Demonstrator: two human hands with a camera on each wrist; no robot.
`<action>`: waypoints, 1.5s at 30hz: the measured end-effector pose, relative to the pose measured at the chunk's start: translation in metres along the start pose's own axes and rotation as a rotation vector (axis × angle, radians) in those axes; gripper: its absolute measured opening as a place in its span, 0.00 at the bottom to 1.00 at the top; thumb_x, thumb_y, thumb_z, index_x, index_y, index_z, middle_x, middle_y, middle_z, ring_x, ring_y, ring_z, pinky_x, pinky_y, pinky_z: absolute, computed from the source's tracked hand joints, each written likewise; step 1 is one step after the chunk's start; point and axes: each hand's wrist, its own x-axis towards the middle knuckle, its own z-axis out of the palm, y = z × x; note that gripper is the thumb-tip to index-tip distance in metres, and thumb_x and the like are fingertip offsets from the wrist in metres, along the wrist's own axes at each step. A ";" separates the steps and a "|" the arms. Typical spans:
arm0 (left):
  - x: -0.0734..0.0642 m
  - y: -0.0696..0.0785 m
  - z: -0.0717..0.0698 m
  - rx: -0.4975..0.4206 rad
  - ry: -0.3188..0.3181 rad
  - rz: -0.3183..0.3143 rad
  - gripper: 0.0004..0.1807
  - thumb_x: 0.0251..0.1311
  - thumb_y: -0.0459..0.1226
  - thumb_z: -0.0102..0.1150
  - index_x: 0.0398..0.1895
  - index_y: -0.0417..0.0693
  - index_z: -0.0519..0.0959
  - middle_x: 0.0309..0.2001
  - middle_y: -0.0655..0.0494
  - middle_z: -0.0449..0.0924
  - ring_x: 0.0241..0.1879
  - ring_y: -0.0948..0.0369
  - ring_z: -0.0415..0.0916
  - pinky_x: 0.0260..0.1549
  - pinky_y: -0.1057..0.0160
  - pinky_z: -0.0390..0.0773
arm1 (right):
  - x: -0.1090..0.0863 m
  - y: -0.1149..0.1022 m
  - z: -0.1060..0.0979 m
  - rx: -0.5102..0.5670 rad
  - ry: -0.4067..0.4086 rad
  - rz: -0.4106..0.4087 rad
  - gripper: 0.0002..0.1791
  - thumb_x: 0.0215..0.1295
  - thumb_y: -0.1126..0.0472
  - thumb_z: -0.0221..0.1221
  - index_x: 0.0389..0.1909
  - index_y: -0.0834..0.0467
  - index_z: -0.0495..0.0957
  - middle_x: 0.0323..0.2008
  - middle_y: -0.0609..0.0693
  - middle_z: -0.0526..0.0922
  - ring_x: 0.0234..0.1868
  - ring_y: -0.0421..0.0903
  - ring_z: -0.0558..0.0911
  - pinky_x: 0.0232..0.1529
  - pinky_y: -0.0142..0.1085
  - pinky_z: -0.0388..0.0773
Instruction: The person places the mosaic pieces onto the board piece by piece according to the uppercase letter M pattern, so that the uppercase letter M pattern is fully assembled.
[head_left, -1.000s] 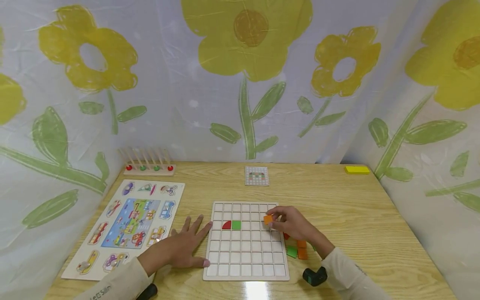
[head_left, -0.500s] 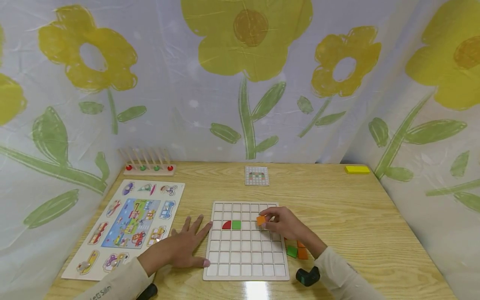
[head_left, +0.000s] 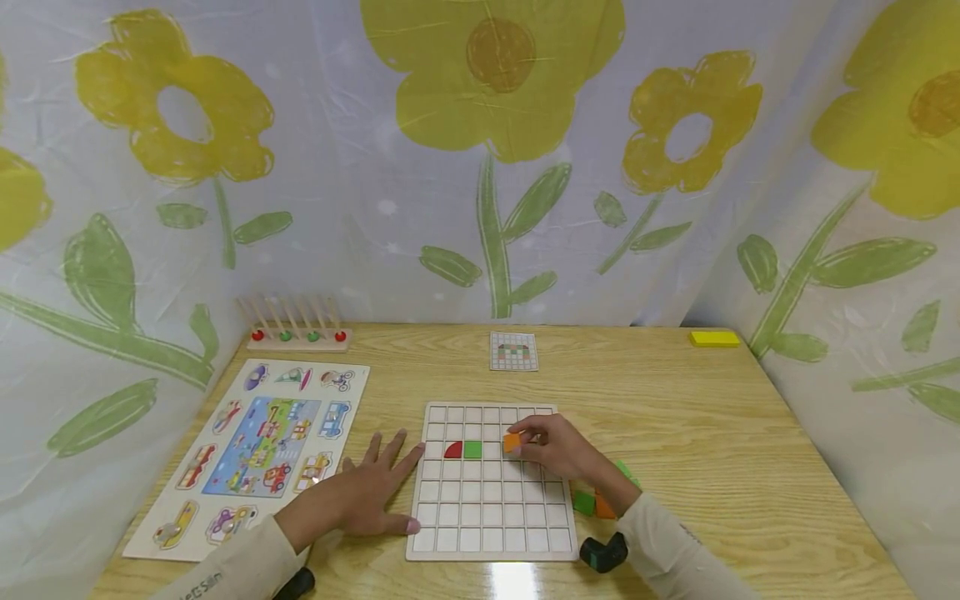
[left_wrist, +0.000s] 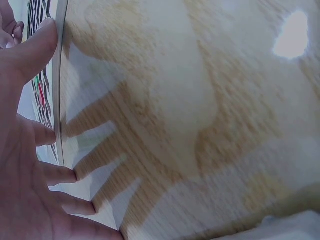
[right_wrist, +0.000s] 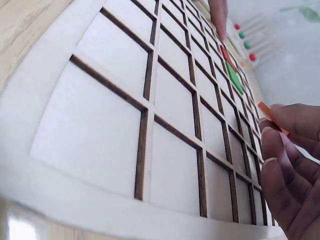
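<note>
My right hand [head_left: 555,446] pinches a square orange tile [head_left: 512,442] between thumb and fingers, over the right part of the white grid board [head_left: 482,517]. In the right wrist view the orange tile [right_wrist: 273,118] is tilted above the cells. A red quarter-round tile [head_left: 453,450] and a green square tile [head_left: 472,450] lie side by side in the board's third row. My left hand [head_left: 372,492] is spread beside the board, its thumb and index fingertip at the left edge. The left wrist view shows this hand [left_wrist: 30,190] with its fingers apart, fingertips on the table.
Loose green tiles [head_left: 584,502] and orange tiles [head_left: 604,507] lie right of the board, partly under my right forearm. Behind the board is a small pattern card [head_left: 514,352]. A picture puzzle [head_left: 262,442] and a peg stand [head_left: 300,338] occupy the left; a yellow block [head_left: 714,340] sits back right.
My right hand has moved left across the board with the orange tile, closer to the green tile. The left hand has stayed in place.
</note>
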 end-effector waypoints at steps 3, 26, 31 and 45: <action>-0.001 0.000 0.000 0.000 0.000 0.004 0.59 0.55 0.71 0.58 0.82 0.52 0.47 0.80 0.35 0.39 0.75 0.26 0.37 0.53 0.16 0.56 | 0.001 -0.001 0.003 0.000 -0.002 0.024 0.17 0.67 0.65 0.64 0.55 0.63 0.81 0.39 0.54 0.82 0.28 0.41 0.78 0.28 0.29 0.76; -0.002 0.002 -0.002 -0.005 -0.017 -0.005 0.59 0.56 0.70 0.58 0.82 0.53 0.46 0.80 0.35 0.37 0.75 0.26 0.36 0.54 0.16 0.55 | 0.016 -0.009 0.022 -0.091 0.001 0.046 0.14 0.64 0.65 0.66 0.51 0.59 0.84 0.35 0.47 0.81 0.28 0.39 0.73 0.28 0.28 0.71; -0.001 0.001 0.000 -0.011 -0.015 -0.003 0.59 0.55 0.70 0.58 0.82 0.53 0.46 0.80 0.35 0.37 0.75 0.26 0.36 0.54 0.16 0.54 | 0.016 -0.014 0.023 -0.101 -0.009 0.056 0.13 0.64 0.65 0.66 0.50 0.59 0.84 0.33 0.46 0.80 0.31 0.40 0.75 0.30 0.29 0.72; 0.001 0.000 0.000 -0.015 -0.014 -0.010 0.59 0.56 0.70 0.58 0.82 0.55 0.46 0.81 0.37 0.37 0.76 0.27 0.36 0.55 0.16 0.54 | 0.019 -0.020 0.025 -0.189 0.007 0.078 0.12 0.61 0.63 0.69 0.46 0.57 0.85 0.29 0.43 0.80 0.31 0.40 0.75 0.36 0.33 0.72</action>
